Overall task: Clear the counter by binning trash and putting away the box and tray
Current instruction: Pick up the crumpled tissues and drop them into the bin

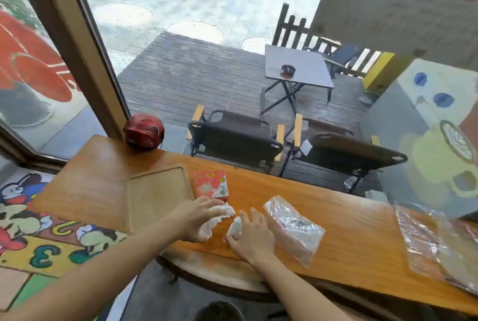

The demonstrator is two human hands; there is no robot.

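Counter (349, 222): a long orange wooden top set against the window, running from the left corner to the right edge of view.
Tray (157, 196): wooden, flat and bare, at the counter's left end; its right rim lies just beside the box.
Large wrapper (437, 243): clear crinkled plastic lying flat at the counter's right end, well apart from both hands.
Bag (294, 227): a clear plastic bag, crumpled, lying slantwise at mid-counter, just right of the right hand and reaching the near edge.
Helmet (144, 130): red, at the back edge of the counter by the window frame.
Box (211, 185): a small red carton, upright, between the tray and the bag, just behind the left hand.
Left hand (198, 217): palm down near the front edge, fingers spread over a white tissue (219, 214); it presses on the tissue without closing round it.
Right hand (249, 236): at the near edge, thumb and fingers pinched on a small paper wad (236, 227), touching the counter.
Bin (219, 311): a dark round rim below the counter's near edge, between the two forearms; only partly seen.
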